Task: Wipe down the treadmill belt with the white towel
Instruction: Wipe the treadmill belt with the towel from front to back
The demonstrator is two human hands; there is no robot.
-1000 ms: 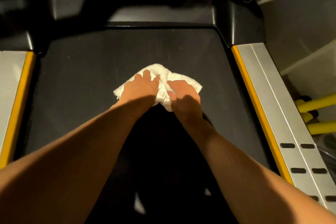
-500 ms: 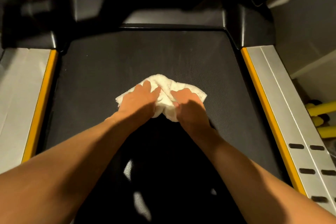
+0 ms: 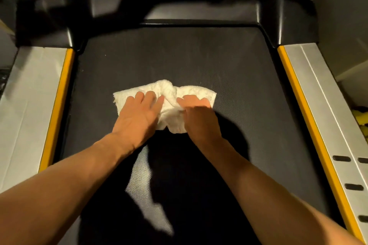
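Observation:
A crumpled white towel [image 3: 169, 93] lies on the black treadmill belt [image 3: 179, 55], about midway across its width. My left hand [image 3: 137, 117] presses flat on the towel's left half with straight fingers. My right hand [image 3: 199, 115] lies on the towel's right half; its fingers bend over the cloth, and a fold bunches up between the two hands. Both forearms reach in from the bottom of the view and cast a dark shadow on the belt below the towel.
Silver side rails with yellow edge strips run along the belt at left [image 3: 29, 105] and right [image 3: 318, 105]. The black motor hood [image 3: 189, 6] closes off the belt's far end. Yellow objects [image 3: 360, 117] lie beyond the right rail.
Both hands and the towel have slid a little to the left on the belt, and the towel has spread wider. The view has shifted so the left rail shows more.

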